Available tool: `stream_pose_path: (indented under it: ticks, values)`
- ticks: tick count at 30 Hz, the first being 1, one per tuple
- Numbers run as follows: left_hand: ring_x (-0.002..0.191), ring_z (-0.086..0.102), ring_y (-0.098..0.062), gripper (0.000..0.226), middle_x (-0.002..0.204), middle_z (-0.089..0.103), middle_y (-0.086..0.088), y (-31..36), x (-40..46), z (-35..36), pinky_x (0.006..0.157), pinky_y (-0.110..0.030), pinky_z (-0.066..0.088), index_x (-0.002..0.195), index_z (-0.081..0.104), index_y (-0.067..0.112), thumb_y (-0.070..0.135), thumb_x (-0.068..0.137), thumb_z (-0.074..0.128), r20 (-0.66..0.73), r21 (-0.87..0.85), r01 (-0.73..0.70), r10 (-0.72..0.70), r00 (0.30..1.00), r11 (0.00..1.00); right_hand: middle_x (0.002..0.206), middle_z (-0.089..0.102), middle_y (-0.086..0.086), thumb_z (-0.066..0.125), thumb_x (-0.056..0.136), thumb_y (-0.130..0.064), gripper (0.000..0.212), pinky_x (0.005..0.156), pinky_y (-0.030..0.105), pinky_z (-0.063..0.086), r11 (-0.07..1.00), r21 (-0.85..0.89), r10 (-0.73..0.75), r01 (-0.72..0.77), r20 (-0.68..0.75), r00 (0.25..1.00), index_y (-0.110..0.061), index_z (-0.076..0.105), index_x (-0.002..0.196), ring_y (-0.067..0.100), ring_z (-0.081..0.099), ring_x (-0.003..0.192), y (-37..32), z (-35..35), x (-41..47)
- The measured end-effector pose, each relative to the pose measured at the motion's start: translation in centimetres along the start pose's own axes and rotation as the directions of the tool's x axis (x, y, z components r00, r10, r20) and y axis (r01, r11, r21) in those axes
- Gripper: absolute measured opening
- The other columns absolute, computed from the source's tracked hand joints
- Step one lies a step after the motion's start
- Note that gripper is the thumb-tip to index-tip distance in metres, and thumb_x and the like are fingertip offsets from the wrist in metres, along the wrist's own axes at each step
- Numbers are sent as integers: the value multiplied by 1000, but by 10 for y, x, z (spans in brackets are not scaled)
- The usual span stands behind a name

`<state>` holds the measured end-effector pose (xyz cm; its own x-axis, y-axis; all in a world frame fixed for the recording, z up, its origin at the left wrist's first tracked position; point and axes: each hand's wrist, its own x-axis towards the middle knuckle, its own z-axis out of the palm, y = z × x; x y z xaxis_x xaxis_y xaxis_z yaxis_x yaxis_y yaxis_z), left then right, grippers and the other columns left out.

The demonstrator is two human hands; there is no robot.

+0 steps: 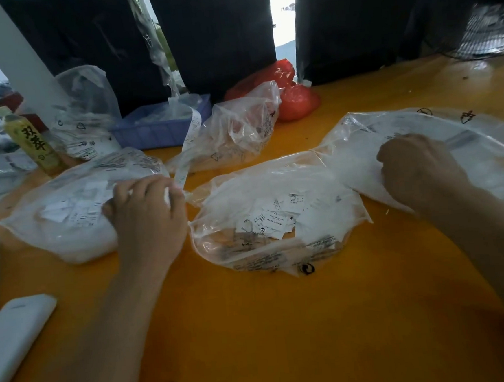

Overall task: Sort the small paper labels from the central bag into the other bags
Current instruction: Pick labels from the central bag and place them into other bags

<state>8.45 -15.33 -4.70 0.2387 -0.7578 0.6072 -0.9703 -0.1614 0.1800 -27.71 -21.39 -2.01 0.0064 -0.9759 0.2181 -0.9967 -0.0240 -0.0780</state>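
The yellow bench (285,324) runs wide under everything, with dark hangings at the far side. Three clear bags lie in a row across it. The right bag (483,154) is the biggest, lying flat, its long axis running left to right. The left bag (65,211) is plump and white with paper. The central bag (277,219) sits between them, nearer the person, its mouth open toward the far side and loose labels (272,216) heaped inside, well short of filling it.

Farther off stand another clear bag (240,131), a red bag (294,97), a blue tray (161,122) and a bottle (33,144) at far left. A white slab (12,336) lies at the near left edge.

The left hand (147,217) rests at the right end of the left bag, fingers curled, something white showing between them; it looks like labels, or a fold of plastic, I cannot tell which. The right hand (418,168) is on the left end of the right bag, fingers curled under; whether it holds a label or just bag film is hidden.

The labels lie between the two hands, right of the left hand and left of the right. The left hand is closer, so I'd expect it to reach back first.
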Motion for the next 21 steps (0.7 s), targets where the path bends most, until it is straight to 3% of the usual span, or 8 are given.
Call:
stream_pose_path:
  ticks: [2,5,9,11,15,18,21]
  values:
    - [116,57,-29,47,117,74,-6,23,-10,1,89,-38,28,115,74,14,39,107,34,-17,-76,-195,194,981,978,101,65,17,57,93,1,14,72,37,53,1000,6,-13,13,42,999,-7,68,88,37,64,92,0,4,0]
    - [111,62,-21,40,113,76,-1,45,-20,3,93,-37,37,112,76,16,35,109,41,27,-154,-363,371,928,919,87,63,17,53,87,10,23,65,36,48,999,49,2,-3,26,1000,-6,60,72,36,61,80,1,11,1]
    - [110,62,-19,32,112,75,3,50,-25,3,96,-35,43,111,76,16,30,106,48,7,-208,-400,411,912,892,89,53,15,48,87,12,18,65,39,44,995,87,55,-48,-82,995,-5,45,82,37,56,82,4,9,5]
    - [108,62,-18,31,111,74,2,49,-25,2,98,-34,46,112,75,16,29,106,48,-19,-236,-423,431,902,875,87,51,16,51,90,10,17,64,39,44,997,35,72,-69,-66,995,-7,54,87,37,57,83,4,7,4]
    - [106,59,-16,29,109,72,1,53,-28,3,96,-33,49,110,77,14,26,105,51,-55,-277,-481,486,872,832,62,41,8,51,88,11,30,58,35,43,997,-35,75,-75,1,997,-8,51,65,29,51,68,4,8,-1]
    - [106,59,-16,30,109,72,1,55,-29,3,96,-31,49,109,78,14,27,104,51,-55,-286,-476,481,875,832,76,51,14,50,87,11,15,60,37,43,998,11,62,-61,-105,993,1,60,83,32,52,70,7,7,2]
    - [107,58,-14,31,109,71,3,54,-29,3,97,-27,46,109,78,16,29,105,50,-38,-309,-450,462,886,838,106,57,26,46,92,7,22,66,41,41,995,57,96,-88,-153,984,3,56,111,46,60,93,6,8,5]
